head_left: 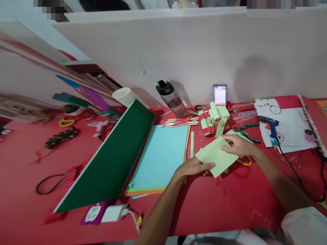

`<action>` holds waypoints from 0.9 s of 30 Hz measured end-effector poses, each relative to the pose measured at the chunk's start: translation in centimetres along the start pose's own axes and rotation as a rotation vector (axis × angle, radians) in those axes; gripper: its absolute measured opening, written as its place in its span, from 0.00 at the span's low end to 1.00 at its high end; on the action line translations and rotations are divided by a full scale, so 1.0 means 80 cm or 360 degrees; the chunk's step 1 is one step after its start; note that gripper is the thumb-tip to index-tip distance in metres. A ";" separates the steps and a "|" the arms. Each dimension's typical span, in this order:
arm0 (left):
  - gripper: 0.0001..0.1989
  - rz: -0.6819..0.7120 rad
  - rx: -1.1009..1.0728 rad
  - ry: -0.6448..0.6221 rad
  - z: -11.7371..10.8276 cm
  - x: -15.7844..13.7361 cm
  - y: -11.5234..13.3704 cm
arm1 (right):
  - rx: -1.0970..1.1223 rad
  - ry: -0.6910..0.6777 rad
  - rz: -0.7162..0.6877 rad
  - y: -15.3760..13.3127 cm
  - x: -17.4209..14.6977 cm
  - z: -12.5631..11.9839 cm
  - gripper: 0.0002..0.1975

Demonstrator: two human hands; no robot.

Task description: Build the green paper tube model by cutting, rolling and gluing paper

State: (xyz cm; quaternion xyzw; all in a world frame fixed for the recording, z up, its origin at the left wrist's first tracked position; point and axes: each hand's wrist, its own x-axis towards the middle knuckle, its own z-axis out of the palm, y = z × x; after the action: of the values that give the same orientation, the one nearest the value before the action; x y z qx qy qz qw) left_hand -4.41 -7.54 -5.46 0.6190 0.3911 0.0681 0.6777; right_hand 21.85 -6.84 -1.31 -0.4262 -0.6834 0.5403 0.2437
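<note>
Between my two hands is a light green sheet of paper (pixel 217 156), held tilted above the red table. My left hand (pixel 192 167) grips its lower left edge, with the thumb on top and the other fingers underneath. At the upper right edge my right hand (pixel 236 145) pinches the same sheet, thumb on its face. More light green paper (pixel 241 135) lies behind the right hand. Just beyond the sheet stands a paper model (pixel 214 117) of rolled light green pieces with red bands. Yellow-handled scissors (pixel 245 161) lie partly hidden under the paper.
A stack of coloured paper (pixel 163 153) lies left of my hands, beside a leaning green board (pixel 109 163). Behind are a water bottle (pixel 173 100), thin sticks (pixel 180 122) and a phone (pixel 220 95). Pliers (pixel 247 131) and a corded blue glue gun (pixel 272 126) lie right.
</note>
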 end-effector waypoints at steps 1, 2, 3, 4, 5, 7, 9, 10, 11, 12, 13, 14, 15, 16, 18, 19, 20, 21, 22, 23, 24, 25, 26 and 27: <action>0.25 0.0043 -0.0057 0.0056 0.000 0.002 0.001 | -0.0053 0.0003 0.0023 0.001 0.000 -0.001 0.16; 0.26 0.0100 -0.0100 0.0146 0.000 0.004 0.002 | -0.0097 -0.0004 0.0046 0.001 0.000 -0.002 0.17; 0.27 0.0166 -0.0118 0.0255 0.000 0.006 0.002 | -0.0125 -0.0016 0.0066 0.001 -0.001 -0.003 0.19; 0.27 0.0235 -0.0107 0.0362 -0.001 0.008 0.002 | -0.0130 -0.0036 0.0075 0.001 0.000 -0.004 0.20; 0.26 0.0290 -0.0074 0.0449 -0.002 0.010 0.002 | -0.0122 -0.0055 0.0073 0.001 0.000 -0.004 0.21; 0.24 0.0352 0.0031 0.0510 -0.003 0.011 0.001 | -0.0110 -0.0048 0.0046 0.002 0.001 -0.004 0.23; 0.24 0.0374 0.0158 0.0443 -0.003 0.010 0.002 | -0.0139 0.0000 0.0011 0.003 0.002 -0.002 0.22; 0.24 0.0379 0.0213 0.0404 -0.002 0.009 0.002 | -0.0160 0.0021 0.0001 0.004 0.003 -0.001 0.20; 0.23 0.0383 0.0251 0.0379 -0.001 0.008 0.003 | -0.0171 0.0034 -0.0002 0.005 0.004 0.000 0.19; 0.23 0.0384 0.0269 0.0375 -0.001 0.007 0.004 | -0.0171 0.0034 0.0003 0.005 0.004 0.001 0.18; 0.22 0.0383 0.0268 0.0397 0.000 0.006 0.004 | -0.0169 0.0030 0.0013 0.005 0.004 0.002 0.17; 0.22 0.0378 0.0248 0.0429 0.001 0.006 0.004 | -0.0167 0.0034 0.0023 0.004 0.004 0.003 0.17; 0.22 0.0368 0.0214 0.0462 0.001 0.006 0.004 | -0.0165 0.0045 0.0027 0.003 0.004 0.004 0.17; 0.22 0.0351 0.0173 0.0487 0.001 0.007 0.003 | -0.0164 0.0062 0.0013 0.001 0.004 0.005 0.16; 0.24 0.0319 0.0099 0.0503 -0.001 0.007 0.000 | -0.0171 0.0118 -0.0071 -0.001 0.004 0.009 0.14; 0.25 0.0321 0.0071 0.0501 -0.002 0.007 -0.001 | -0.0187 0.0157 -0.0130 -0.002 0.005 0.011 0.14; 0.26 0.0341 0.0047 0.0496 -0.004 0.007 -0.002 | -0.0217 0.0199 -0.0190 -0.001 0.005 0.013 0.15; 0.28 0.0376 0.0020 0.0497 -0.005 0.007 -0.002 | -0.0257 0.0240 -0.0250 0.000 0.006 0.016 0.17; 0.29 0.0416 -0.0007 0.0503 -0.006 0.006 -0.001 | -0.0302 0.0284 -0.0309 0.002 0.006 0.018 0.18; 0.30 0.0452 -0.0030 0.0518 -0.007 0.005 0.000 | -0.0347 0.0321 -0.0370 0.004 0.006 0.021 0.19; 0.31 0.0474 -0.0046 0.0546 -0.007 0.005 0.002 | -0.0388 0.0351 -0.0433 0.006 0.007 0.023 0.18; 0.31 0.0483 -0.0046 0.0581 -0.008 0.004 0.004 | -0.0426 0.0371 -0.0497 0.008 0.007 0.024 0.18; 0.30 0.0480 -0.0035 0.0620 -0.008 0.004 0.007 | -0.0464 0.0386 -0.0564 0.009 0.007 0.025 0.17; 0.29 0.0468 -0.0023 0.0659 -0.009 0.004 0.009 | -0.0505 0.0394 -0.0623 0.010 0.007 0.025 0.17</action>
State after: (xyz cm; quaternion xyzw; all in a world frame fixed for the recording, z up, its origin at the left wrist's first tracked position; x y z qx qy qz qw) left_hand -4.31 -6.59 -4.90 0.6371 0.4269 0.2942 0.5703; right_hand 20.20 -7.41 -2.75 -0.3817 -0.7938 0.3131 0.3552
